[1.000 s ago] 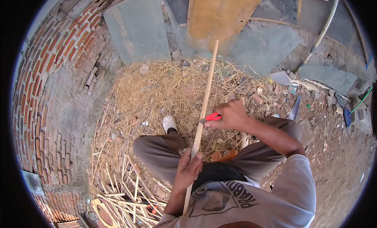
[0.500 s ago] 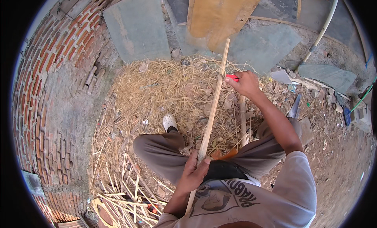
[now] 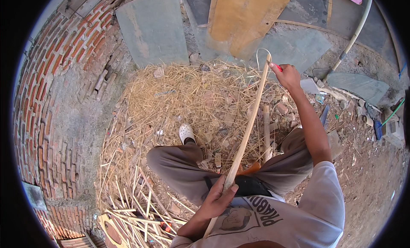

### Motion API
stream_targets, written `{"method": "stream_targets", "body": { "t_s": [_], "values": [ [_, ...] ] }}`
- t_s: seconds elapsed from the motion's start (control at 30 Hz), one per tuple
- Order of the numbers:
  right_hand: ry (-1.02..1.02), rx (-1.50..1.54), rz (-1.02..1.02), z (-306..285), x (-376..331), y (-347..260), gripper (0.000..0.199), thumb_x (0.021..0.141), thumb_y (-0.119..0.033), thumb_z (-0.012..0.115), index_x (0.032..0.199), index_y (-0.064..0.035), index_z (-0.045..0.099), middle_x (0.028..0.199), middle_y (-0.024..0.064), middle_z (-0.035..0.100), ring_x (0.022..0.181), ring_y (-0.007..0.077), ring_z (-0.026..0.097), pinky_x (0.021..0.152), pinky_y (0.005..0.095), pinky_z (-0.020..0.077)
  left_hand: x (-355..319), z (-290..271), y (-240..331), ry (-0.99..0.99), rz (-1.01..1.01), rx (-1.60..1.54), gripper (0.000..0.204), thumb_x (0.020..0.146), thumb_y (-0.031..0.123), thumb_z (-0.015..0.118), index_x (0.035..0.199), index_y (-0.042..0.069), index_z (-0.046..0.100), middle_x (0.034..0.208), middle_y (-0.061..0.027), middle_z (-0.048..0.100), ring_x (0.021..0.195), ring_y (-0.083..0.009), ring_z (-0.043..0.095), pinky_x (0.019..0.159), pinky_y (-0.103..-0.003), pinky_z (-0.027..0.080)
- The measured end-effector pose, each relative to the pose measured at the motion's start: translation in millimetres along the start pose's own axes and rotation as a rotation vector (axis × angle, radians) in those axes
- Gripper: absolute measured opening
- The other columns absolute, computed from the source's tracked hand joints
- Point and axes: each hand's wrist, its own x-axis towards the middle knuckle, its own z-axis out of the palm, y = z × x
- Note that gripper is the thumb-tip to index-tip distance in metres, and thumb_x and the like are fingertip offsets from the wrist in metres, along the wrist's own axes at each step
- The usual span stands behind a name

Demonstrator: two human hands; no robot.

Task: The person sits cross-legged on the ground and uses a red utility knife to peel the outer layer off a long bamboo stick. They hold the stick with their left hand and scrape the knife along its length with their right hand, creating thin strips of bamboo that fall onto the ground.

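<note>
The fingers (image 3: 222,192) of the left hand (image 3: 215,201) are wrapped tight round the near end of a long bamboo strip (image 3: 247,128), pinning it against the lap. From there the strip runs away from the body to its far tip, where the right hand (image 3: 288,75) is closed on a red-handled knife (image 3: 278,67); the blade itself is too small to make out. A thin pale shaving (image 3: 261,55) curls off the strip's tip just beside that hand, so the step in hand looks like the end of a paring stroke along the strip. The next stroke would seem to call for bringing the blade back toward the left hand and keeping the strip steady. Under the strip lies a heap of straw-like shavings (image 3: 179,94); cut bamboo slats (image 3: 128,205) lie left of its near end. No container shows anywhere around the strip.
</note>
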Motion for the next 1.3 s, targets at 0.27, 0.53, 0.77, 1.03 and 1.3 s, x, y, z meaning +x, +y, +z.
{"method": "stream_targets", "body": {
  "t_s": [0.27, 0.53, 0.77, 1.03, 1.3],
  "values": [
    [0.112, 0.108, 0.259, -17.6, 36.2, 57.6, 0.084, 0.085, -0.078, 0.040, 0.067, 0.0004, 0.065, 0.067, 0.0217, 0.063, 0.071, 0.0395, 0.064, 0.068, 0.0466, 0.0490, -25.6, 0.5, 5.2, 0.003, -0.021, 0.034, 0.014, 0.102, 0.019, 0.052, 0.097, 0.006, 0.047, 0.067, 0.0051, 0.040, 0.054, -0.0015, 0.033, 0.048, -0.019, 0.028],
    [-0.203, 0.069, -0.584, -10.4, -126.3, -79.9, 0.067, 0.078, -0.072, 0.060, 0.060, -0.0074, 0.066, 0.048, 0.0113, 0.055, 0.047, 0.0316, 0.059, 0.049, 0.0417, 0.0469, 19.9, -22.0, 10.5, 0.122, 0.149, -0.020, 0.024, 0.105, 0.028, 0.044, 0.096, 0.006, 0.046, 0.056, 0.0033, 0.041, 0.043, -0.0032, 0.034, 0.040, -0.019, 0.027],
    [-0.185, 0.124, -0.718, 3.1, -137.6, -91.2, 0.063, 0.072, -0.069, 0.068, 0.055, -0.0081, 0.060, 0.046, 0.0086, 0.052, 0.043, 0.0300, 0.056, 0.044, 0.0400, 0.0412, 24.3, -14.4, 21.8, 0.168, 0.139, 0.056, 0.023, 0.104, 0.026, 0.045, 0.094, 0.005, 0.045, 0.057, 0.0037, 0.041, 0.044, -0.0028, 0.034, 0.041, -0.019, 0.027],
    [-0.133, 0.180, -0.750, 1.7, -144.1, -91.5, 0.066, 0.075, -0.071, 0.064, 0.059, -0.0065, 0.064, 0.046, 0.0102, 0.052, 0.043, 0.0309, 0.057, 0.045, 0.0403, 0.0446, 28.3, -14.9, 21.8, 0.127, 0.160, 0.058, 0.028, 0.104, 0.027, 0.044, 0.117, 0.002, 0.047, 0.052, 0.0017, 0.038, 0.041, -0.0052, 0.032, 0.041, -0.020, 0.028],
    [-0.064, 0.185, -0.134, 4.9, -50.9, -35.7, 0.076, 0.083, -0.075, 0.049, 0.066, -0.0028, 0.067, 0.056, 0.0176, 0.059, 0.060, 0.0365, 0.063, 0.060, 0.0452, 0.0494, 10.7, 2.3, 10.9, -0.056, 0.105, -0.159, 0.023, 0.104, 0.022, 0.047, 0.115, 0.002, 0.044, 0.063, 0.0051, 0.038, 0.051, -0.0022, 0.032, 0.046, -0.020, 0.026]
  ]
}}
